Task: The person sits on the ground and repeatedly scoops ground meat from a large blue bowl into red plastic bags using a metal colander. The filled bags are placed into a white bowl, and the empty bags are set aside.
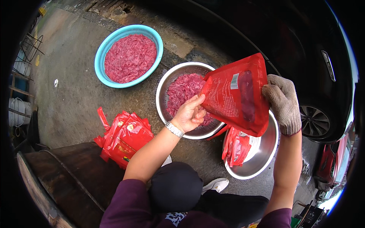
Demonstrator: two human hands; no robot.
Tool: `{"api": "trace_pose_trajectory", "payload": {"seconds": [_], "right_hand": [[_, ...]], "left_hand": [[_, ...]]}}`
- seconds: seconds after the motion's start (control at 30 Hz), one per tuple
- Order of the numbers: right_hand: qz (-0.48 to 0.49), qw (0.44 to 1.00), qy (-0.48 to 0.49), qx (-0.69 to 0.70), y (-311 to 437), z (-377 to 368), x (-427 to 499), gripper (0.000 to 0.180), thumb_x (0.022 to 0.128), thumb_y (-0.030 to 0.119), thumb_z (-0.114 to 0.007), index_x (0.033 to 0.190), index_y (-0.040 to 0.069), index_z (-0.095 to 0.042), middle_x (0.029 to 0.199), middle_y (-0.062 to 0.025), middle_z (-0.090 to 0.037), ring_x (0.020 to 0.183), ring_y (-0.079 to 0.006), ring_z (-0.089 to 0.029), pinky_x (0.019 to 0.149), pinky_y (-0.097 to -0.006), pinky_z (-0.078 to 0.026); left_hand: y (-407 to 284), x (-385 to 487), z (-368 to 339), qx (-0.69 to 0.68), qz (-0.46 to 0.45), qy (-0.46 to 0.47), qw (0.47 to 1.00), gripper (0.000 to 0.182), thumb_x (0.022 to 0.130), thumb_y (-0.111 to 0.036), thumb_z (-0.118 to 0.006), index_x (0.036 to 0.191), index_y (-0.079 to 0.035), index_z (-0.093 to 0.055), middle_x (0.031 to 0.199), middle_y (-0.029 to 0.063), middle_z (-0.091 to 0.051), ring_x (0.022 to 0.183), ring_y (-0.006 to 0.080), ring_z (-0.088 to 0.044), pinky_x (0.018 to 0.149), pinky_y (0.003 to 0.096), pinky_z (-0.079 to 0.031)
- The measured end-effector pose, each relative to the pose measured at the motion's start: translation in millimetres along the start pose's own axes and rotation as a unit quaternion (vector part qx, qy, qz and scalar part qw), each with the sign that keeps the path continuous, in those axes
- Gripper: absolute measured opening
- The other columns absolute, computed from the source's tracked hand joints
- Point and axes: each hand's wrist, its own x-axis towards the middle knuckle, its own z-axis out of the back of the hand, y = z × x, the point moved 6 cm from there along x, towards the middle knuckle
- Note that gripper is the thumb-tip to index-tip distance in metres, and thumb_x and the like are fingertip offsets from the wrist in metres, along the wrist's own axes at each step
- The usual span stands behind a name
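Note:
My left hand (191, 114), bare with a metal wristwatch, pinches the narrow end of a red plastic pouch (221, 97). My right hand (282, 99), in a knitted glove, grips the pouch's opposite edge. Dark red contents show through the pouch's clear window. It is held tilted over a perforated steel colander (162, 105), which holds sliced raw meat (182, 88). Below my right hand, a steel bowl (266, 154) holds more red pouches (235, 148). A pile of red plastic pouches (128, 136) lies left of my left forearm.
A turquoise plastic basket (99, 62) of raw meat (129, 58) stands on the concrete ground beyond the colander. A dark car (291, 42) is close on the right. A rusty metal drum (74, 171) is at the lower left, with white buckets (20, 111) at the far left.

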Motion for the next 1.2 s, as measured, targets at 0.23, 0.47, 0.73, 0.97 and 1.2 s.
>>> {"api": "trace_pose_trajectory", "payload": {"seconds": [0.23,0.47,0.73,0.97,1.2], "right_hand": [[-0.005,0.979,-0.141,0.150,-8.5,3.0,-0.1,0.021,0.086,0.013,-0.058,0.089,-0.004,-0.069,0.070,-0.0031,-0.064,0.061,-0.0100,-0.058,0.057,-0.0249,-0.047],[-0.114,0.992,-0.021,0.045,-40.2,-31.7,18.1,0.021,0.083,0.017,-0.057,0.077,-0.002,-0.064,0.062,-0.0001,-0.054,0.054,-0.0091,-0.047,0.050,-0.0267,-0.038],[-0.082,0.990,0.049,-0.100,-69.7,-54.9,25.2,0.025,0.087,0.018,-0.054,0.086,-0.004,-0.067,0.070,-0.0148,-0.066,0.067,-0.0204,-0.067,0.063,-0.0356,-0.052],[-0.113,0.993,-0.005,-0.038,-64.3,-35.0,19.7,0.022,0.085,0.012,-0.056,0.084,-0.006,-0.068,0.062,-0.0092,-0.062,0.056,-0.0130,-0.060,0.054,-0.0287,-0.050],[-0.128,0.987,0.097,0.012,-93.7,-64.9,16.8,0.025,0.087,0.016,-0.059,0.080,-0.006,-0.067,0.062,-0.0189,-0.062,0.057,-0.0237,-0.065,0.055,-0.0368,-0.051]], "left_hand": [[4.4,6.8,-1.8,0.019,0.019,0.044,0.999,0.022,0.105,-0.028,-0.055,0.125,-0.018,-0.057,0.115,0.0019,-0.067,0.046,0.0058,-0.041,0.038,0.0174,-0.029],[-5.8,12.2,40.2,0.018,0.030,-0.066,0.997,0.015,0.103,-0.027,-0.061,0.117,-0.022,-0.059,0.099,-0.0040,-0.062,0.052,0.0048,-0.046,0.037,0.0169,-0.028],[-8.8,28.1,58.5,0.050,0.053,-0.163,0.984,0.014,0.103,-0.026,-0.061,0.116,-0.021,-0.057,0.107,-0.0023,-0.067,0.049,0.0075,-0.051,0.035,0.0173,-0.027],[-1.3,17.5,53.1,-0.007,0.007,-0.033,0.999,0.017,0.103,-0.026,-0.060,0.118,-0.021,-0.056,0.106,-0.0007,-0.068,0.052,0.0133,-0.063,0.034,0.0208,-0.030],[-8.9,27.4,67.1,0.043,0.046,-0.185,0.981,0.015,0.106,-0.029,-0.054,0.118,-0.020,-0.057,0.102,0.0009,-0.069,0.050,0.0112,-0.056,0.036,0.0190,-0.032]]}}
